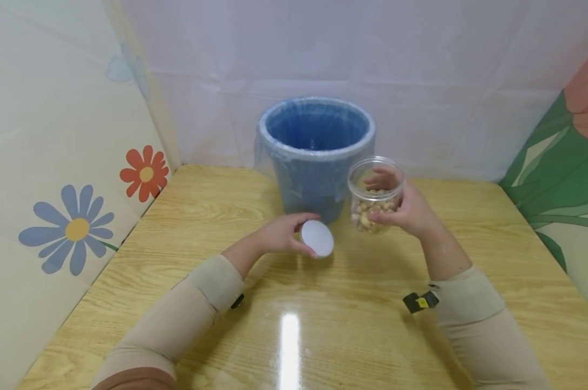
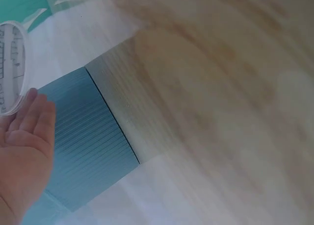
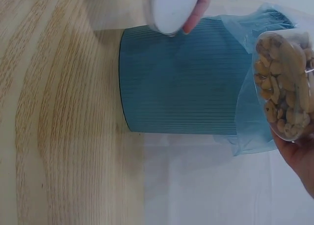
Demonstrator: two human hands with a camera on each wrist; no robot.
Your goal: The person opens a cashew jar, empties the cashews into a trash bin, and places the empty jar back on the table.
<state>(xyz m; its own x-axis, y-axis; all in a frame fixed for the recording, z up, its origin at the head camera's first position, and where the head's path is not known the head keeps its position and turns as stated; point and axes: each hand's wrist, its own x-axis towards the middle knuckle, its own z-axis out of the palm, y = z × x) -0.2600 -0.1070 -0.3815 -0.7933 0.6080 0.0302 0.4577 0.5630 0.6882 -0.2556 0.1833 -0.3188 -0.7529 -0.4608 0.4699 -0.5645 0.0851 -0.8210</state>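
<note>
My left hand [image 1: 278, 235] pinches a round white lid [image 1: 317, 239] at its edge, thumb below and fingers above. The lid is tilted, with its flat face towards the head camera, just in front of a blue bin [image 1: 306, 181]. A clear, wide-mouthed jar [image 1: 367, 203] stands upright in the grip of my right hand [image 1: 416, 212], raised beside the bin's right wall. No cover is on its mouth. Tan, nut-like pieces [image 3: 282, 83] fill its lower part, seen through the clear wall in the right wrist view.
The ribbed bin stands at the back of the wood-grain table [image 1: 362, 330], its rim wrapped in a clear bluish liner [image 3: 252, 119]. Behind it hangs a pale sheet [image 1: 216, 119]. Flower-printed panels [image 1: 11, 162] rise along both sides.
</note>
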